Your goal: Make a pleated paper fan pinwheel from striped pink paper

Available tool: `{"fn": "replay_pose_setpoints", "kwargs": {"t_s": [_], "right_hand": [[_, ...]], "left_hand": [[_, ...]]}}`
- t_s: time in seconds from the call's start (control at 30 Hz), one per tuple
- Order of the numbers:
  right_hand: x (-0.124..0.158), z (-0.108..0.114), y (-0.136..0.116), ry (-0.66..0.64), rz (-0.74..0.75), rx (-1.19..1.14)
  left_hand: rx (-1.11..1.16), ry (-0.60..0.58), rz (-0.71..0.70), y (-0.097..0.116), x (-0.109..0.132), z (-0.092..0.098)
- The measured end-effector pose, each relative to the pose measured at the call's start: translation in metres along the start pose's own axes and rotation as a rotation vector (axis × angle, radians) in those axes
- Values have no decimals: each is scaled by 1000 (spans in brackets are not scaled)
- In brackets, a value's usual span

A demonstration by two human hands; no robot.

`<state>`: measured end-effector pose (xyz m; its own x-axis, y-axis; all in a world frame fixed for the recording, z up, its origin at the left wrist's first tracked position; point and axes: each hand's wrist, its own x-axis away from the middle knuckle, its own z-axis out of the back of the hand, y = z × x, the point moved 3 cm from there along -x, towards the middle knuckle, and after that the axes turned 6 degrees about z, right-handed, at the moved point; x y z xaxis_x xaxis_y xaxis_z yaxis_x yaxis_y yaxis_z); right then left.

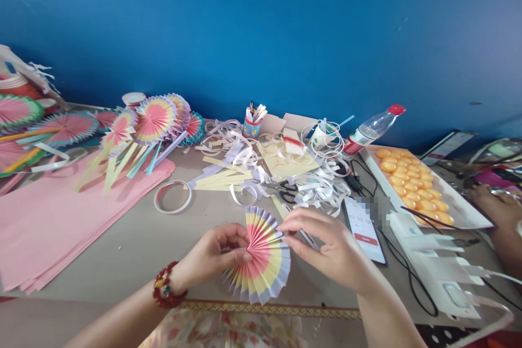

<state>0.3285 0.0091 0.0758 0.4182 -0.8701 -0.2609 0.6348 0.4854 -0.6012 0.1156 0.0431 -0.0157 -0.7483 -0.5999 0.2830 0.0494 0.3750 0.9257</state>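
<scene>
A pleated paper fan (267, 258), pink at its centre with yellow and lilac bands outside, is spread above the table's front edge. My left hand (222, 253) pinches it near the centre, thumb in front; the other fingertips are partly hidden behind the folds. At the fan's upper right edge, my right hand (322, 244) has thumb and index finger closed on the pleats. Behind the fan lie dark-handled scissors (287, 191) among paper strips. A roll of white tape (173, 197) rests flat to the left of them.
Pink paper sheets (81, 212) and finished fans (157, 119) occupy the left. Curled strips (326, 187), a pen cup (252, 126) and a bottle (373, 129) stand behind. To the right are a phone (365, 231), power strip (436, 266), orange-domed tray (411, 182) and another person's hand (495, 206).
</scene>
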Motion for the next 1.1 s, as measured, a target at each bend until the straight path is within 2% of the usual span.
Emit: {"fn": "replay_pose_setpoints", "kwargs": {"t_s": [0.47, 0.6, 0.73, 1.1], "right_hand": [[-4, 2, 1, -60, 104, 83], [-5, 3, -3, -91, 181, 134], [-3, 2, -4, -61, 235, 147], [2, 2, -3, -92, 190, 127]], "left_hand": [[-56, -63, -10, 2, 1, -2], [9, -68, 13, 2, 1, -1], [41, -81, 19, 2, 2, 0], [-4, -18, -18, 3, 0, 2]]}}
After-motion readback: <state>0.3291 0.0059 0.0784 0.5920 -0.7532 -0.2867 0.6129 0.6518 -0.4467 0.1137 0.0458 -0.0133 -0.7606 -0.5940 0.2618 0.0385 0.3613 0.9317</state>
